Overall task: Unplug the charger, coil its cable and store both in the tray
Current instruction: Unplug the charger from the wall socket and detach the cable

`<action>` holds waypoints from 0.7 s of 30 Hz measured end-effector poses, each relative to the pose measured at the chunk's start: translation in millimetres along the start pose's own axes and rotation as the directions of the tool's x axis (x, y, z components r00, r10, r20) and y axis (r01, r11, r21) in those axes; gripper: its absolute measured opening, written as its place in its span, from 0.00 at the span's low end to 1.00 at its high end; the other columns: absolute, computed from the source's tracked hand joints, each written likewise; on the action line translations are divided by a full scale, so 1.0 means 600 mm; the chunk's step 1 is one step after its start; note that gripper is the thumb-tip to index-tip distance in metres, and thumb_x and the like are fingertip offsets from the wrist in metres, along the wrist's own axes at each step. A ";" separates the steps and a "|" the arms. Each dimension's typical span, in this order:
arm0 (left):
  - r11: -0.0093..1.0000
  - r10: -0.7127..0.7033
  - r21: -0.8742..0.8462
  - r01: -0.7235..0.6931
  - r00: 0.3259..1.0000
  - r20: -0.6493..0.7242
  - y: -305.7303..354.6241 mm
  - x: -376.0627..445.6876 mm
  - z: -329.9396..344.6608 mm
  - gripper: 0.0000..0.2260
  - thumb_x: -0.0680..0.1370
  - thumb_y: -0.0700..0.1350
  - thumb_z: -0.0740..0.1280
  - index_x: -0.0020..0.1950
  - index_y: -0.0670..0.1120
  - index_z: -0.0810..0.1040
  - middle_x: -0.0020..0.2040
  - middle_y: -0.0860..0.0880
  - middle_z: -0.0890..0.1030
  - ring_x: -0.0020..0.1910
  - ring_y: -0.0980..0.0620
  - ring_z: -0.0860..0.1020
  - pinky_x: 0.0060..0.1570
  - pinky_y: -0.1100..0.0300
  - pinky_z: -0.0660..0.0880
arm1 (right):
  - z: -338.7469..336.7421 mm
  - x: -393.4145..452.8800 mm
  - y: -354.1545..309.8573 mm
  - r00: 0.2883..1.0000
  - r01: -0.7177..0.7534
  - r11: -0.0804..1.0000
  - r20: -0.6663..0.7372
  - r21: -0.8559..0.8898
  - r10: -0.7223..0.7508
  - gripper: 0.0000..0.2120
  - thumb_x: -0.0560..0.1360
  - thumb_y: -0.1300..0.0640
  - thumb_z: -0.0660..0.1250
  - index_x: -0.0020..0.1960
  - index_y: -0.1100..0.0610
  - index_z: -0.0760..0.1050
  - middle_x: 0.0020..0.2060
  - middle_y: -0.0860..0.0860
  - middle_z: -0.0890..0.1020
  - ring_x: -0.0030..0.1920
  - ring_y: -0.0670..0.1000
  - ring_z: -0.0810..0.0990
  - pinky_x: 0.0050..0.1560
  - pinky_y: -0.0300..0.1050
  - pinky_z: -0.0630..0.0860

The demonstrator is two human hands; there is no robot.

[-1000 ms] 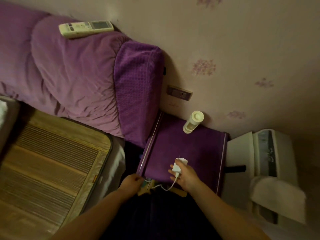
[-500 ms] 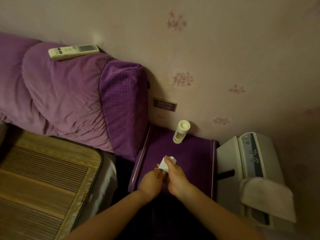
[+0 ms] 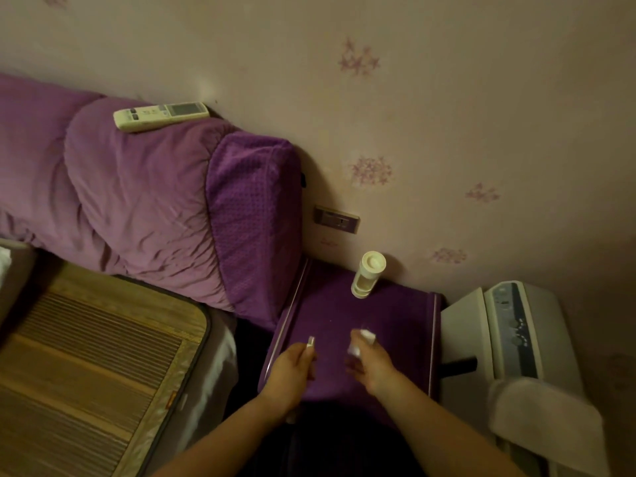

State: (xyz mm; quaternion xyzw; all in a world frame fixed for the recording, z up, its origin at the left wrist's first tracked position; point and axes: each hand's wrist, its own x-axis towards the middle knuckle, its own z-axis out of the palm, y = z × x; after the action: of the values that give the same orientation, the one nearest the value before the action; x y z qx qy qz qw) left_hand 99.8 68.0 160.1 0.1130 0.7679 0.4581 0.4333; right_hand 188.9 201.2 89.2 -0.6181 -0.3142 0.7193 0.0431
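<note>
My right hand [image 3: 375, 366] grips the small white charger block [image 3: 366, 336], which sticks out above my fingers. My left hand [image 3: 292, 370] is closed on the white connector end of the cable [image 3: 310, 341]; the rest of the cable is mostly hidden in my fist and below it. The two hands are a short way apart, with charger and connector separated. Both hover over the purple rimmed tray-like top [image 3: 395, 318] beside the bed. The wall socket [image 3: 336, 219] above it has nothing plugged in.
A white cylindrical bottle [image 3: 366, 275] stands at the back of the purple top. A white appliance [image 3: 516, 332] with a cloth [image 3: 547, 421] draped on it stands to the right. A remote [image 3: 161, 115] lies on the purple headboard cushion [image 3: 155, 187]; a woven bed mat [image 3: 86, 356] is at left.
My hands came together on the charger, then moved apart. The cable's connector is now out of the charger and in my left hand.
</note>
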 end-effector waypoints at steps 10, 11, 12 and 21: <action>0.990 -0.057 -0.131 0.049 0.997 -0.057 0.011 0.095 -0.067 0.12 0.81 0.40 0.55 0.48 0.37 0.77 0.36 0.40 0.73 0.36 0.47 0.71 0.37 0.57 0.70 | 0.037 0.171 0.008 0.986 -0.090 0.933 -0.163 -0.349 0.034 0.13 0.75 0.69 0.62 0.59 0.67 0.72 0.46 0.61 0.78 0.37 0.57 0.79 0.32 0.48 0.77; 0.990 -0.056 -0.135 0.050 0.997 -0.044 0.003 0.104 -0.069 0.12 0.81 0.40 0.55 0.50 0.37 0.76 0.37 0.39 0.74 0.36 0.46 0.73 0.36 0.58 0.71 | 0.045 0.197 0.013 0.984 -0.103 0.932 -0.170 -0.349 0.045 0.13 0.76 0.68 0.62 0.60 0.68 0.72 0.48 0.63 0.79 0.39 0.59 0.80 0.34 0.50 0.78; 0.990 -0.058 -0.132 0.054 0.998 -0.032 -0.007 0.111 -0.071 0.12 0.81 0.40 0.55 0.51 0.38 0.77 0.38 0.40 0.76 0.36 0.47 0.74 0.34 0.61 0.72 | 0.052 0.223 0.020 0.984 -0.116 0.927 -0.166 -0.356 0.059 0.14 0.76 0.66 0.63 0.61 0.68 0.72 0.51 0.64 0.80 0.42 0.60 0.81 0.37 0.50 0.79; 0.989 -0.077 -0.131 0.063 0.992 -0.104 -0.066 0.147 -0.067 0.12 0.80 0.43 0.58 0.49 0.49 0.81 0.22 0.52 0.73 0.26 0.59 0.71 0.33 0.63 0.70 | 0.078 0.295 0.060 0.971 -0.083 0.759 -0.224 -0.646 -0.084 0.33 0.75 0.59 0.66 0.75 0.57 0.54 0.68 0.66 0.64 0.62 0.64 0.73 0.62 0.55 0.75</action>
State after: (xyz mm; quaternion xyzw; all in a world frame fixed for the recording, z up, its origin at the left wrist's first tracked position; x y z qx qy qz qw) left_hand 25.1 72.1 87.2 0.0329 0.7630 0.4963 0.4129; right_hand 116.6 233.5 -79.6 -0.6764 -0.5369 0.4854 -0.1362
